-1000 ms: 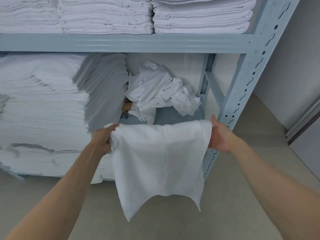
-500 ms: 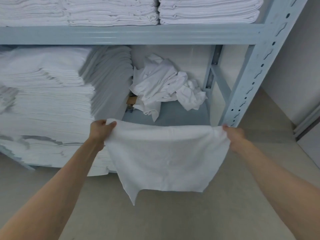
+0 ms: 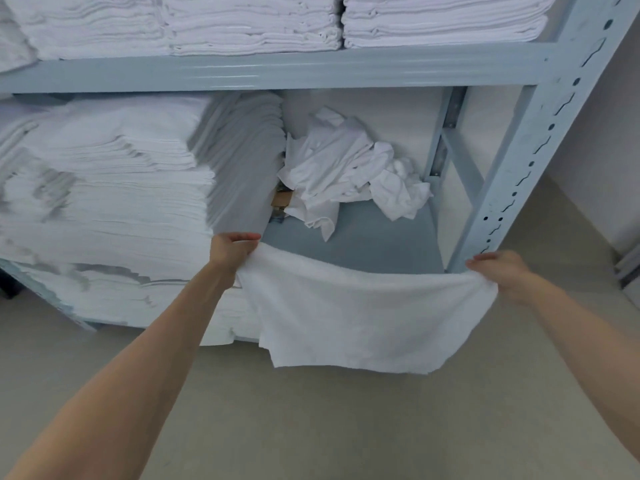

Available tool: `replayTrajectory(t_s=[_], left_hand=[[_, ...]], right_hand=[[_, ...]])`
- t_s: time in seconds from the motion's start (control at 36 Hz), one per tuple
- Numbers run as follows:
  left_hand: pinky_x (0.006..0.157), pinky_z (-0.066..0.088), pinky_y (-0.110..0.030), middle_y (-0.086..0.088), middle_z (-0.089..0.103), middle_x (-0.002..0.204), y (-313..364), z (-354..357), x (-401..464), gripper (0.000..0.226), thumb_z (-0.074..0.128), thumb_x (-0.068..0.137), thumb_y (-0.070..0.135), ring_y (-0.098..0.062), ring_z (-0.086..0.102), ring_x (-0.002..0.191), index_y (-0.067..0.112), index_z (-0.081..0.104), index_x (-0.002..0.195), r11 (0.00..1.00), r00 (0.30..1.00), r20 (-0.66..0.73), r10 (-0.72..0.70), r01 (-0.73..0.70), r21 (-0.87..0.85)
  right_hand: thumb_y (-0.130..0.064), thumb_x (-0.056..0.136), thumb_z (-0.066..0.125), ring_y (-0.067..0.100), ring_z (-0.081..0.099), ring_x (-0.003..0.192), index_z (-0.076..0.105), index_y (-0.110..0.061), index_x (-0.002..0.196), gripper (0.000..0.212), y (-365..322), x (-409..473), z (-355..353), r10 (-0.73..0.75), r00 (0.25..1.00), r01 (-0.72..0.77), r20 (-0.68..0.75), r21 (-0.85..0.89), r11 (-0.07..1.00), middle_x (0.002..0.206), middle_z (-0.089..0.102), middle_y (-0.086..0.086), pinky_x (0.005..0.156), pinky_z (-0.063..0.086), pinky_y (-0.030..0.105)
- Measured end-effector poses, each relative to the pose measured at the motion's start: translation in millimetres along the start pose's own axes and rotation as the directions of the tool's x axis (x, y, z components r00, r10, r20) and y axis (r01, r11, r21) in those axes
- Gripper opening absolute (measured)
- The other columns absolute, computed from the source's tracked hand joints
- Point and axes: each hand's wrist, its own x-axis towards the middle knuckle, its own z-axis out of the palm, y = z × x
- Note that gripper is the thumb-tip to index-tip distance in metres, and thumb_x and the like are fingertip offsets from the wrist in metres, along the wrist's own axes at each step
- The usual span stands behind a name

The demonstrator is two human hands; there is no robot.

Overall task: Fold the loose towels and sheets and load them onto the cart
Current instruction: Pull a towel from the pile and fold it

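A white towel (image 3: 363, 317) hangs spread out in front of the lower shelf. My left hand (image 3: 232, 251) pinches its upper left corner. My right hand (image 3: 502, 275) grips its upper right corner, close to the shelf's front post. The top edge sags a little between my hands and the bottom edge hangs free above the floor. Behind it, a crumpled heap of loose white linen (image 3: 349, 168) lies on the blue-grey shelf board (image 3: 374, 237).
Tall stacks of folded white linen (image 3: 104, 195) fill the left of the lower shelf. More folded stacks (image 3: 256, 26) sit on the upper shelf. The perforated metal post (image 3: 512, 161) stands at right. A small brown box (image 3: 282, 199) lies beside the heap. Beige floor (image 3: 346, 427) lies below.
My hands have drawn farther apart, so the towel is stretched wider. Its hanging part looks shorter and more even than before. The view has moved closer to the shelf.
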Motion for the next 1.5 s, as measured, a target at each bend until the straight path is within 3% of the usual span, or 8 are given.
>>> replayTrajectory(t_s=[0.17,0.5,0.69,1.03,1.14,1.19,1.33,1.5], left_hand=[[0.084,0.053,-0.031,-0.011,0.070,0.096,-2.3,-6.0,8.0,0.017,0.071,0.085,-0.001,-0.023,0.061,0.087,0.011,0.077,0.096,0.997,1.000,-0.011,-0.008,0.009,0.071],[0.083,0.054,-0.034,-0.018,0.073,0.104,-0.9,1.9,4.4,0.018,0.082,0.078,0.009,-0.028,0.066,0.093,0.002,0.077,0.094,0.980,0.998,0.033,-0.058,0.051,0.192],[0.103,0.049,-0.041,-0.020,0.073,0.106,17.8,6.9,-12.4,0.045,0.091,0.068,0.020,-0.033,0.066,0.106,-0.006,0.074,0.101,0.946,0.929,0.333,-0.164,0.052,0.319],[0.086,0.041,-0.037,-0.007,0.053,0.078,18.7,35.6,-4.8,0.038,0.090,0.069,0.021,-0.038,0.048,0.096,-0.005,0.075,0.092,0.434,0.855,0.509,0.095,-0.496,0.752],[0.077,0.031,-0.031,-0.013,0.047,0.088,18.7,44.6,0.2,0.034,0.084,0.078,0.026,-0.032,0.044,0.100,0.003,0.062,0.066,0.444,0.875,0.456,0.163,-0.478,0.758],[0.085,0.031,-0.034,-0.011,0.044,0.087,18.5,47.8,2.8,0.039,0.078,0.084,0.031,-0.034,0.044,0.106,0.008,0.056,0.062,0.433,0.872,0.460,0.170,-0.485,0.760],[0.099,0.029,-0.039,-0.007,0.055,0.118,19.2,50.2,7.7,0.032,0.066,0.092,0.042,-0.029,0.040,0.120,0.011,0.074,0.093,0.360,0.857,0.483,0.182,-0.515,0.778],[0.065,0.030,-0.035,-0.012,0.049,0.065,19.8,55.1,7.9,0.045,0.067,0.092,0.040,-0.025,0.045,0.070,-0.001,0.064,0.073,0.598,0.909,0.375,0.182,-0.405,0.692]], right_hand=[[-0.009,0.087,0.074,0.031,0.062,0.114,0.073,0.001,0.108,0.023,4.7,4.2,-9.3,-0.029,0.992,0.039,-0.121,0.078,0.996,0.117,0.069,0.017,0.105,0.046,0.038],[-0.010,0.086,0.072,0.019,0.057,0.100,0.077,-0.006,0.104,0.018,-0.3,0.3,-19.5,-0.076,0.983,0.084,-0.166,0.044,0.995,0.115,0.071,0.009,0.086,0.041,0.027],[-0.018,0.089,0.073,0.026,0.063,0.101,0.074,-0.005,0.110,0.025,0.6,-5.4,-26.2,-0.153,0.975,0.158,-0.160,0.022,0.987,0.115,0.070,0.013,0.074,0.043,0.030],[-0.034,0.064,0.092,0.019,0.056,0.101,0.069,-0.027,0.100,0.043,3.1,-5.6,-46.8,-0.269,0.919,0.366,0.289,-0.372,0.853,0.118,0.049,0.004,0.077,0.048,0.025],[-0.017,0.071,0.088,0.020,0.044,0.070,0.062,-0.020,0.072,0.026,3.9,-4.3,-49.3,-0.306,0.887,0.449,0.345,-0.492,0.746,0.084,0.042,0.004,0.063,0.038,0.027],[-0.009,0.076,0.083,0.019,0.031,0.057,0.044,-0.016,0.050,0.048,8.3,0.7,-51.9,-0.382,0.857,0.508,0.347,-0.444,0.738,0.062,0.034,0.003,0.057,0.024,0.028],[-0.021,0.087,0.076,0.021,0.048,0.087,0.066,0.001,0.091,0.024,18.9,4.9,-58.0,-0.356,0.893,0.449,0.276,-0.488,0.749,0.106,0.043,0.003,0.073,0.036,0.029],[-0.037,0.093,0.067,0.023,0.041,0.076,0.050,-0.004,0.064,0.046,21.1,7.9,-71.2,-0.273,0.931,0.363,0.240,-0.561,0.744,0.070,0.048,0.012,0.064,0.030,0.033]])
